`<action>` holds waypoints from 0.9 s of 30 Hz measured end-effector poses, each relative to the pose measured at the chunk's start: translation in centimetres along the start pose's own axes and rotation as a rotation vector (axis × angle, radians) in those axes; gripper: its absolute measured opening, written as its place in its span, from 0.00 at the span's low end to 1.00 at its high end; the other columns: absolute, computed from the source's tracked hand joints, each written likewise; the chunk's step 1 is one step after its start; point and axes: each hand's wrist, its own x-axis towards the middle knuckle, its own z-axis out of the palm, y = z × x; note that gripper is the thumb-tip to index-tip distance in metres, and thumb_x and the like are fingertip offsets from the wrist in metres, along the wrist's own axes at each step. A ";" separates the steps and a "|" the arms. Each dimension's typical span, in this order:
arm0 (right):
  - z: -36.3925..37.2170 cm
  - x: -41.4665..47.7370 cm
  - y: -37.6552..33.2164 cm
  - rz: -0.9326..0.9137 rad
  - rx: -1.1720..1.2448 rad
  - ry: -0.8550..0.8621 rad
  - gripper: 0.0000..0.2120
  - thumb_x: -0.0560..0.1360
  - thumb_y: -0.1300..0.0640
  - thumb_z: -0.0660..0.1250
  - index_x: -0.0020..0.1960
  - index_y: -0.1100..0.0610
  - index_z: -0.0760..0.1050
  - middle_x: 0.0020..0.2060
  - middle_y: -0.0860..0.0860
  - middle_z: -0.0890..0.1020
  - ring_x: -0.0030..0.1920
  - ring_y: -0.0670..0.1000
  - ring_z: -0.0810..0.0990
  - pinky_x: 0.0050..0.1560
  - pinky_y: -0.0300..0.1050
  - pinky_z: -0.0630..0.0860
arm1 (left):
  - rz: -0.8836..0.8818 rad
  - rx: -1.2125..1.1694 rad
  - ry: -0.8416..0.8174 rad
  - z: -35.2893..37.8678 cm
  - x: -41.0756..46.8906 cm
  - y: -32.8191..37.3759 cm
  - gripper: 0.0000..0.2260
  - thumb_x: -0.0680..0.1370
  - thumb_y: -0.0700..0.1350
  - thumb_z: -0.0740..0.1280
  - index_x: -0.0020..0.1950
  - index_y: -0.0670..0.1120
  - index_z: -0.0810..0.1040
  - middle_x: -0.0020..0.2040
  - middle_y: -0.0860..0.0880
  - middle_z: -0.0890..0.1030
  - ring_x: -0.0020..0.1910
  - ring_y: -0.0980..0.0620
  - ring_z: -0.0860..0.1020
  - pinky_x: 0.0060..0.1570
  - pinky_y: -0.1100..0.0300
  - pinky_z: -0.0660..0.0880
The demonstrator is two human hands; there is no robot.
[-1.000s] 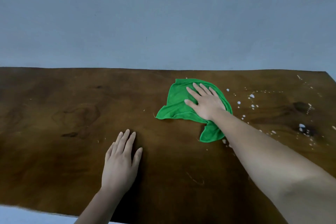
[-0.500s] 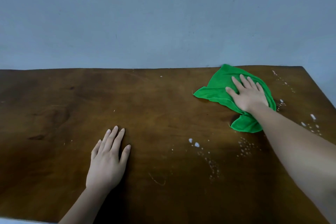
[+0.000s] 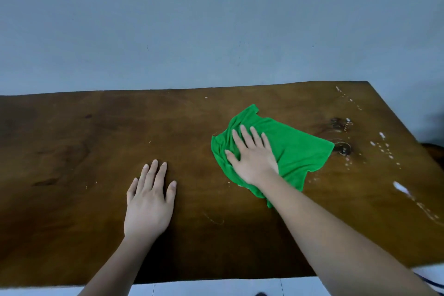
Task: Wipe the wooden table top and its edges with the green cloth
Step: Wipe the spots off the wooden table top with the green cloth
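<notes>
Green cloth [image 3: 295, 149] lies spread right of centre on the wooden worktop [image 3: 96, 151], right hand [image 3: 252, 156] pressing flat on it, fingers splayed. Left hand [image 3: 149, 202] rests open, empty. White droplets [image 3: 384, 146] at right remain; edges look undone.

1. Cloth [image 3: 298, 151]: bright green, crumpled and partly spread, lying flat on the table's right half.
2. Table [image 3: 96, 151]: dark brown wood, wide, with white specks scattered along its right side.
</notes>
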 end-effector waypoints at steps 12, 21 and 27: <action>4.4 -15.8 -8.6 -0.397 0.010 -0.027 0.36 0.88 0.30 0.43 0.91 0.44 0.45 0.90 0.47 0.43 0.89 0.53 0.36 0.88 0.62 0.38 | 0.051 -0.058 0.014 -0.1 -0.5 -0.4 0.30 0.89 0.63 0.45 0.90 0.56 0.55 0.91 0.53 0.51 0.90 0.52 0.45 0.87 0.45 0.47; 2.0 -13.2 0.9 -0.271 0.006 -0.050 0.35 0.84 0.23 0.36 0.88 0.34 0.39 0.88 0.41 0.37 0.87 0.46 0.30 0.88 0.59 0.37 | 0.025 -0.012 0.007 0.0 -0.5 -0.1 0.32 0.88 0.66 0.43 0.90 0.56 0.53 0.91 0.53 0.51 0.90 0.52 0.45 0.87 0.45 0.46; -0.2 -13.1 13.7 0.066 -0.013 0.007 0.37 0.82 0.22 0.31 0.87 0.34 0.35 0.88 0.43 0.35 0.87 0.48 0.31 0.88 0.60 0.39 | 0.021 0.049 -0.020 0.0 -0.3 0.1 0.35 0.86 0.70 0.41 0.91 0.57 0.50 0.91 0.54 0.48 0.90 0.51 0.43 0.85 0.47 0.41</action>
